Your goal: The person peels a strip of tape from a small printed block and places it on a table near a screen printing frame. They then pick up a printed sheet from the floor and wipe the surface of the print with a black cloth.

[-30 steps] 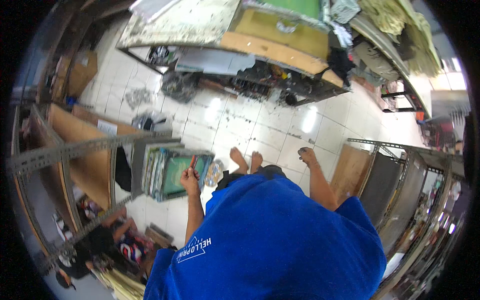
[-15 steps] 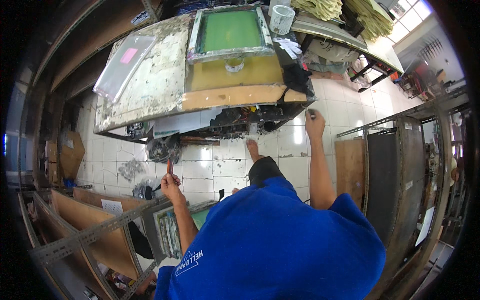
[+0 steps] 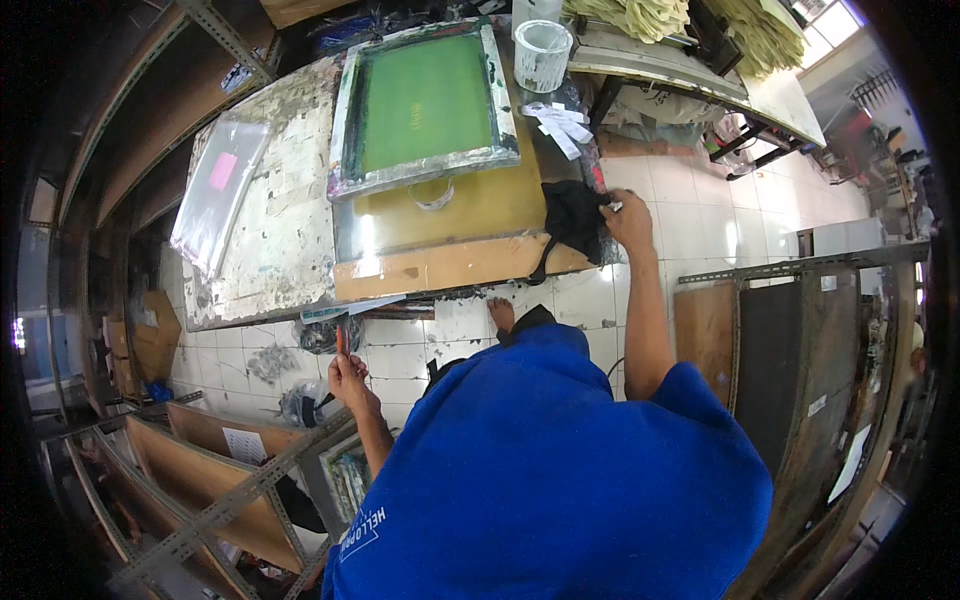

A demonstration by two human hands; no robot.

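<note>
A white bucket [image 3: 542, 55] stands at the far edge of the tabletop [image 3: 270, 240], just beyond the framed screen; its inside is too pale and small in view to tell what it holds. The screen frame [image 3: 425, 105] lies flat on the tabletop, grey-edged, with a green mesh filling it. Beside it to the left lies a clear plastic sheet [image 3: 215, 195] with a pink patch.

The right hand [image 3: 630, 220] reaches out to the right edge of the tabletop, its fingers closed on a black cloth [image 3: 572, 222], which is crumpled and dark and hangs partly over the edge, a strip of it trailing down the wooden front. Small white scraps [image 3: 560, 122] lie just beyond the cloth.

The left hand [image 3: 347, 380] is held low over the tiled floor [image 3: 700, 210], below the tabletop's front edge, fingers gripping a thin orange-red stick-like tool [image 3: 340, 340] that points upward.
</note>
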